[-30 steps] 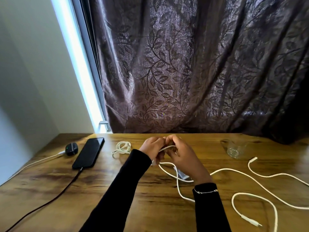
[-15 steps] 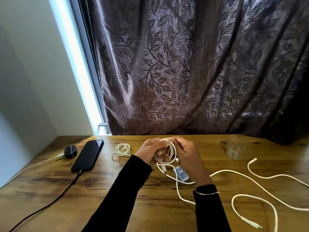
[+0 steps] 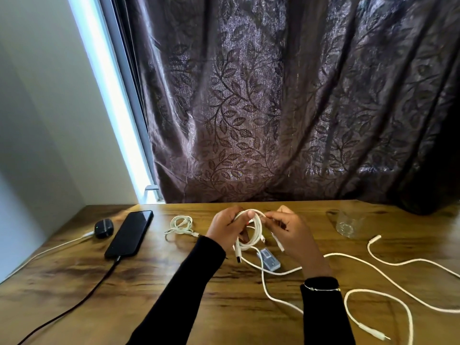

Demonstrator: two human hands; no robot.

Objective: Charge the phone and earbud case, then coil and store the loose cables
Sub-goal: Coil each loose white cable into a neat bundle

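Glass and curtain by the table

A clear drinking glass (image 3: 348,225) stands on the wooden table (image 3: 124,295); a leaf-patterned curtain (image 3: 273,108) hangs behind the table.

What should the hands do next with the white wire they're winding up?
Probably wrap one more loop. The left hand holds the white coil while the right hand pinches its strand, and a long tail of the same wire seems to lie loose on the table.

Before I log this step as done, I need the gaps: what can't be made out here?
Head view only:
- Black cable and earbud case's white cable: far ends cut off by the left edge.
- Coil: loop count hidden by left hand and right hand.
- Long cable: runs off the right edge.
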